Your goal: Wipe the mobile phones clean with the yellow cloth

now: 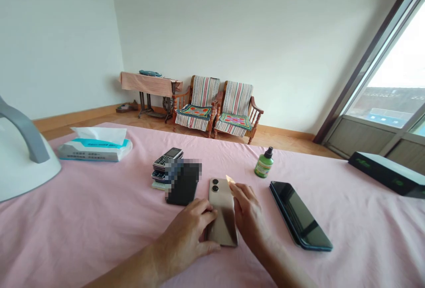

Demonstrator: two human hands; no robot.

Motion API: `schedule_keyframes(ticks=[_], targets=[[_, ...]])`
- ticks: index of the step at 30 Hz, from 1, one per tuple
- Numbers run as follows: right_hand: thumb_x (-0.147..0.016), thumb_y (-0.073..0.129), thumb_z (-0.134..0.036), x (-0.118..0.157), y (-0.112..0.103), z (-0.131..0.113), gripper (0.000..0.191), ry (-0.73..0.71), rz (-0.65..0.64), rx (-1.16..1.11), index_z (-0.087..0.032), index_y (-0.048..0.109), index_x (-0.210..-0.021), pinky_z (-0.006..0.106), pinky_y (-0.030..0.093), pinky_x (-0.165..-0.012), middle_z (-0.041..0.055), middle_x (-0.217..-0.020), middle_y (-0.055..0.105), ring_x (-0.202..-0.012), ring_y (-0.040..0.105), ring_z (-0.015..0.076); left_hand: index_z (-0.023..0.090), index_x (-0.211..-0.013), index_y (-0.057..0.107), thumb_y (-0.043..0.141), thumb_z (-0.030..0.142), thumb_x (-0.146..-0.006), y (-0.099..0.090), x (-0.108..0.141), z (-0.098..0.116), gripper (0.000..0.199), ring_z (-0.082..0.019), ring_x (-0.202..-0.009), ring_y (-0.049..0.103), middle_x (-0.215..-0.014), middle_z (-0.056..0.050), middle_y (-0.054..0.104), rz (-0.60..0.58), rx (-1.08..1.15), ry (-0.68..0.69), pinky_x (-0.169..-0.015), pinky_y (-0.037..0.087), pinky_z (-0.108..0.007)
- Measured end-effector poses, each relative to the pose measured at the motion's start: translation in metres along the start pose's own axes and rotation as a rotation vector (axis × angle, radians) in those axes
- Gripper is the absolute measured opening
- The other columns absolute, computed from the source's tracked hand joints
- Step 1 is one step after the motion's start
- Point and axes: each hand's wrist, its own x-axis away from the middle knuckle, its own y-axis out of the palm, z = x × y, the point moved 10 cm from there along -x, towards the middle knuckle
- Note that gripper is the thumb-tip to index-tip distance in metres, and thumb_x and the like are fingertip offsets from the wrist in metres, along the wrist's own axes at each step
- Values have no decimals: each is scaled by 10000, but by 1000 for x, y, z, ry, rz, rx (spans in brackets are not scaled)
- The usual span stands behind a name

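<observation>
A gold phone (222, 210) lies back up on the pink tablecloth (99, 217), its two camera lenses at the far end. My left hand (187, 239) rests against the phone's left edge, fingers holding it steady. My right hand (249, 213) lies along its right edge and pinches a small thin card or tab (230, 178) near the phone's top corner. Just left of the phone sits a black phone (182, 184), partly blurred.
A stack of keypad phones (166, 164) stands behind the black one. A dark tablet (300, 221) lies to the right, a green bottle (264, 163) behind it. Tissue pack (94, 146) and a white appliance (20, 155) at left; black box (385, 170) far right.
</observation>
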Motion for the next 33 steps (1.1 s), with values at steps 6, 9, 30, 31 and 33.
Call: schedule_keyframes(ticks=[6,9,30,31,33], targets=[[-854,538,-239,2,-4,-3,340,72,-35,17,-210,576,-1191,391,488,-901,112,-1220,570,-1069,576,248,224,-1128,647,834,340,-665,1,0,0,513,-262,-1037,529,-1084,-42,587,-32,-28,-4,-923,434,-360],[-880,508,-253,3,-7,6,218,150,-80,-10,-196,632,-1050,339,498,-798,84,-997,642,-893,621,211,205,-1116,651,833,347,-671,1,0,2,501,-259,-1023,529,-1065,-43,588,-32,-42,0,-910,443,-353],[-791,408,24,11,19,-28,284,29,-366,63,-198,585,-812,265,416,-686,53,-868,541,-795,517,175,247,-1228,537,843,256,-644,-1,0,3,659,-246,-1140,478,-1229,-30,529,2,51,4,-1010,363,-336],[-770,410,38,10,18,-29,291,29,-370,64,-196,582,-790,270,416,-699,53,-864,543,-806,515,178,244,-1238,522,846,247,-634,0,-1,1,686,-246,-1151,468,-1239,-32,520,8,59,-5,-1017,356,-335],[-728,410,59,9,16,-30,304,26,-371,62,-195,575,-761,276,411,-713,50,-857,551,-823,510,183,240,-1233,517,848,244,-621,3,-1,-5,696,-251,-1148,462,-1226,-35,514,11,63,-29,-1015,354,-340]])
